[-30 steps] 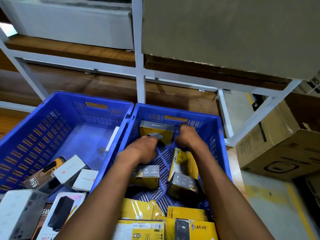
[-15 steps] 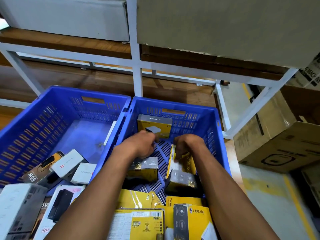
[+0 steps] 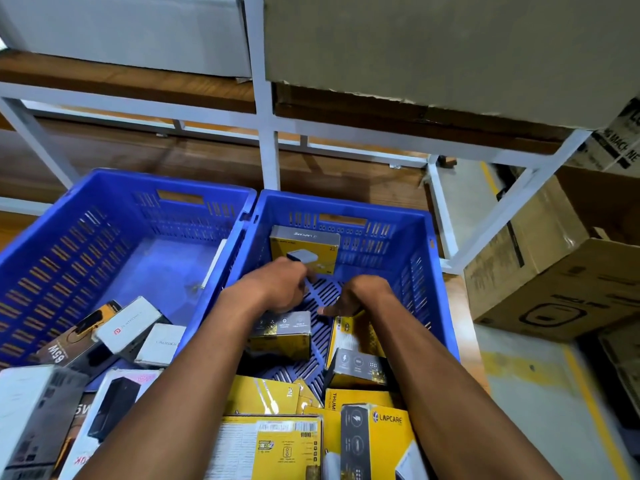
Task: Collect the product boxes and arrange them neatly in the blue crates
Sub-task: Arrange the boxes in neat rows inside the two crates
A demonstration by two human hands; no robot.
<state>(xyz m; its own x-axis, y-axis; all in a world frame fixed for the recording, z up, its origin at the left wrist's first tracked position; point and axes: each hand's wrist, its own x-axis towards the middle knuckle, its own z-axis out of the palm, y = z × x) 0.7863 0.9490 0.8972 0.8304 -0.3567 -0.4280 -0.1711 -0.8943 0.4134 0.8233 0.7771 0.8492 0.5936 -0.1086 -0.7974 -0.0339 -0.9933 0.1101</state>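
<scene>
My left hand is curled over the grey-topped yellow box just under its fingers in the right blue crate, grip hidden; right hand droops loosely, holding nothing, over the upright box below it.

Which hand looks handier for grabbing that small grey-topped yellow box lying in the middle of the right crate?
Probably the left hand: it hovers directly over the grey-topped box, fingers nearly on it. The right hand sits over a different yellow box beside it.
</scene>
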